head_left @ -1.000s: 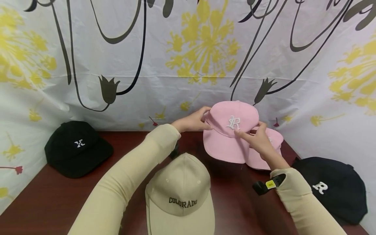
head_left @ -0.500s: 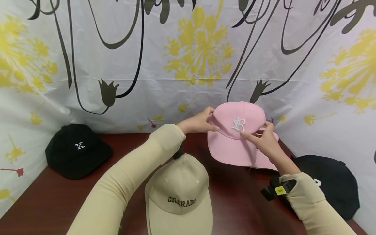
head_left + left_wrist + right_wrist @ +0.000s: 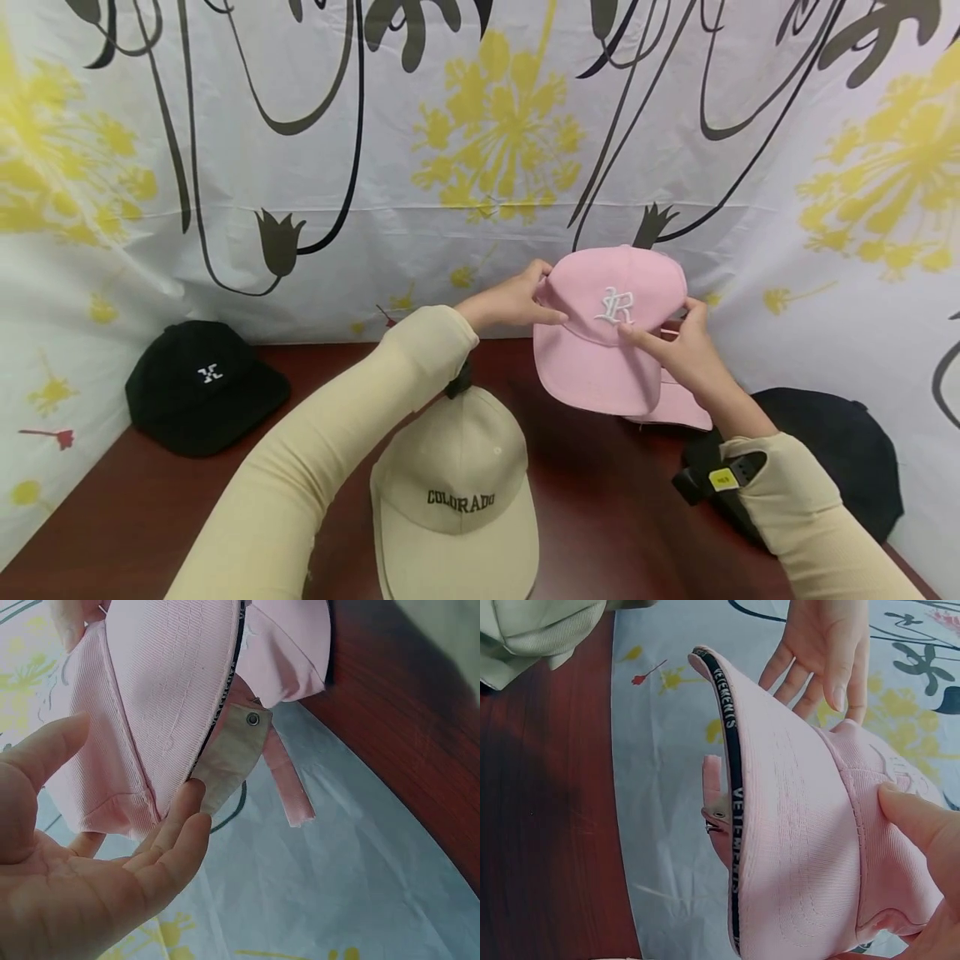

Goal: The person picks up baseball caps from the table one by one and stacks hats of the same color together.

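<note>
A pink baseball cap (image 3: 600, 367) with a white embroidered letter R is held up near the back of the table, its brim towards me. My left hand (image 3: 513, 298) holds it at the left side, thumb in front and fingers behind. In the left wrist view, the fingertips (image 3: 187, 802) lie at the brim's corner. On the other side my right hand (image 3: 686, 350) grips the crown, its thumb pressed below the letter. The brim's black tape reads VETEMENTS in the right wrist view. Behind the held cap, a second pink cap (image 3: 678, 404) is mostly hidden.
A beige cap (image 3: 457, 492) marked COLORADO sits at the front middle of the dark red table (image 3: 592, 533). One black cap (image 3: 202, 387) lies at the left, another black cap (image 3: 840, 458) at the right, partly behind my right arm. A patterned curtain (image 3: 420, 167) hangs behind.
Both hands have shifted slightly right with the pink cap in the head view, covering more of the second pink cap. The view itself has also turned a little. The hold looks the same.
</note>
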Action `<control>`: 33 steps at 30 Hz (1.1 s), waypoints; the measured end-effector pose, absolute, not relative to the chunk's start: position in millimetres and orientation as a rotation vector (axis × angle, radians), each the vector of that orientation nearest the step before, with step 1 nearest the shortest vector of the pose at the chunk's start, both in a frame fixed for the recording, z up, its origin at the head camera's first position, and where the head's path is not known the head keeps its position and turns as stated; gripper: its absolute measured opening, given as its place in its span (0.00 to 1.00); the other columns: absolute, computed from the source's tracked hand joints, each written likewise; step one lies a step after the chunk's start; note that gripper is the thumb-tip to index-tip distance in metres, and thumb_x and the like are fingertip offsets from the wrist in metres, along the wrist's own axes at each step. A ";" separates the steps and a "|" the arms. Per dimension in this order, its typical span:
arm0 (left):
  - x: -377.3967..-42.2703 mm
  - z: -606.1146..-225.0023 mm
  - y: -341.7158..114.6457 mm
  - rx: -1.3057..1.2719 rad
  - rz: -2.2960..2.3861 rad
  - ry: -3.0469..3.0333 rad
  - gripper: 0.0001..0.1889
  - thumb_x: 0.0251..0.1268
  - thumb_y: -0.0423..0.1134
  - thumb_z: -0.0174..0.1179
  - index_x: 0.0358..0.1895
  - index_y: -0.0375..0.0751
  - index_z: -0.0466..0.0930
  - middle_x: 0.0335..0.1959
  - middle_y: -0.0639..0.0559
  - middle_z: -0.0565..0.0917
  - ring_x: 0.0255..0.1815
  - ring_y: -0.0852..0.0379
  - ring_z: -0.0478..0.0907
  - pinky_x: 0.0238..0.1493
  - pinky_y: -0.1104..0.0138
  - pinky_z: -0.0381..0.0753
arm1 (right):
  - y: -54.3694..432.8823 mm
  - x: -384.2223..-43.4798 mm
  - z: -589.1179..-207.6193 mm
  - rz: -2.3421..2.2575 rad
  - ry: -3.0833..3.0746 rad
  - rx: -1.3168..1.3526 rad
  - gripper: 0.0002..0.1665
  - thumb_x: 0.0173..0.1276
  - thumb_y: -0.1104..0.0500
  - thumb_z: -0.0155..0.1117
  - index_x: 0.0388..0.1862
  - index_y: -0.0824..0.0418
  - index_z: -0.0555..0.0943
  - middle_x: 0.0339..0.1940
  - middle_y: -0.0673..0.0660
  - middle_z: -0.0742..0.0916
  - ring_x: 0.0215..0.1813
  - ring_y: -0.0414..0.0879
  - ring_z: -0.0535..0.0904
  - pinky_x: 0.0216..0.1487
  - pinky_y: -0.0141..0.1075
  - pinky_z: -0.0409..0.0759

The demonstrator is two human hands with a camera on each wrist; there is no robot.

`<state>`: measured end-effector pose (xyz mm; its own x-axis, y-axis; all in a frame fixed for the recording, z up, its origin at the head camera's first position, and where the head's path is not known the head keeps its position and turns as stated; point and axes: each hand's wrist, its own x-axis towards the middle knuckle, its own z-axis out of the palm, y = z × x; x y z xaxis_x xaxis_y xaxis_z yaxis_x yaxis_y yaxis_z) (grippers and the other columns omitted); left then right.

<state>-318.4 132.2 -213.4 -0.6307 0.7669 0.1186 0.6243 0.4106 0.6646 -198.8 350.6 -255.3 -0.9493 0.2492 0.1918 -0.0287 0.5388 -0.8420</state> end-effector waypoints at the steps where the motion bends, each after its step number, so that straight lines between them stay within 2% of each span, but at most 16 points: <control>1: -315.9 -211.9 132.6 1.228 1.020 2.466 0.31 0.58 0.41 0.62 0.58 0.37 0.55 0.49 0.39 0.71 0.46 0.51 0.70 0.48 0.69 0.67 | 351.2 -197.2 -254.7 1.357 -2.491 -0.185 0.53 0.62 0.46 0.61 0.67 0.64 0.36 0.60 0.71 0.62 0.58 0.59 0.64 0.37 0.25 0.71; 6: -302.2 -205.9 135.6 1.208 0.985 2.500 0.30 0.58 0.44 0.61 0.58 0.38 0.55 0.53 0.39 0.70 0.51 0.51 0.69 0.52 0.67 0.66 | 353.0 -185.5 -250.1 1.321 -2.486 -0.184 0.53 0.62 0.47 0.61 0.67 0.64 0.36 0.61 0.70 0.61 0.58 0.57 0.63 0.39 0.26 0.69; 12: -285.9 -203.3 139.4 1.177 1.006 2.486 0.31 0.59 0.45 0.61 0.58 0.39 0.53 0.56 0.39 0.68 0.56 0.52 0.66 0.55 0.67 0.64 | 352.1 -167.1 -242.9 1.294 -2.495 -0.206 0.54 0.62 0.45 0.61 0.67 0.63 0.34 0.59 0.72 0.62 0.58 0.62 0.63 0.41 0.32 0.69; 15: -276.0 -203.4 140.7 1.168 1.008 2.489 0.31 0.59 0.45 0.60 0.58 0.38 0.53 0.54 0.39 0.69 0.53 0.52 0.67 0.51 0.69 0.67 | 351.3 -157.6 -240.3 1.260 -2.509 -0.213 0.56 0.61 0.44 0.61 0.67 0.63 0.34 0.58 0.72 0.62 0.58 0.63 0.64 0.44 0.36 0.67; 21: -258.2 -207.2 144.5 1.109 1.063 2.483 0.31 0.59 0.43 0.61 0.57 0.37 0.52 0.48 0.37 0.71 0.39 0.51 0.74 0.32 0.70 0.76 | 352.3 -141.1 -238.1 1.224 -2.533 -0.219 0.55 0.61 0.43 0.61 0.66 0.63 0.35 0.58 0.71 0.64 0.58 0.62 0.65 0.45 0.37 0.66; 24: -248.2 -210.6 146.2 1.087 1.080 2.497 0.30 0.59 0.43 0.61 0.56 0.36 0.52 0.44 0.37 0.72 0.35 0.50 0.74 0.32 0.70 0.75 | 354.1 -133.5 -240.5 1.218 -2.552 -0.220 0.54 0.61 0.43 0.61 0.66 0.62 0.35 0.57 0.71 0.65 0.56 0.61 0.66 0.40 0.36 0.70; 29: -231.9 -223.3 148.8 1.032 1.032 2.558 0.30 0.58 0.44 0.62 0.55 0.37 0.54 0.42 0.39 0.74 0.40 0.51 0.73 0.40 0.68 0.72 | 357.5 -121.6 -251.9 1.187 -2.605 -0.206 0.52 0.63 0.44 0.59 0.65 0.65 0.36 0.52 0.70 0.70 0.49 0.55 0.69 0.34 0.29 0.72; 31: -226.2 -231.0 150.2 0.992 1.026 2.563 0.30 0.58 0.45 0.62 0.55 0.37 0.54 0.43 0.39 0.74 0.40 0.51 0.73 0.40 0.68 0.71 | 359.2 -116.8 -257.4 1.182 -2.640 -0.200 0.53 0.63 0.43 0.59 0.65 0.65 0.35 0.53 0.70 0.71 0.50 0.54 0.69 0.38 0.30 0.71; 33: -220.5 -239.5 152.0 0.948 1.044 2.542 0.31 0.57 0.45 0.62 0.55 0.37 0.54 0.42 0.38 0.74 0.36 0.51 0.74 0.36 0.67 0.72 | 361.0 -111.7 -263.4 1.181 -2.670 -0.200 0.54 0.63 0.43 0.58 0.65 0.67 0.34 0.55 0.72 0.69 0.53 0.57 0.68 0.42 0.34 0.71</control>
<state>-220.5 152.0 -239.5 -0.7631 0.6456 0.0279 0.4789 0.5360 0.6953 -111.7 361.0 -263.4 -0.9677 0.2092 0.1404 0.0369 0.6689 -0.7424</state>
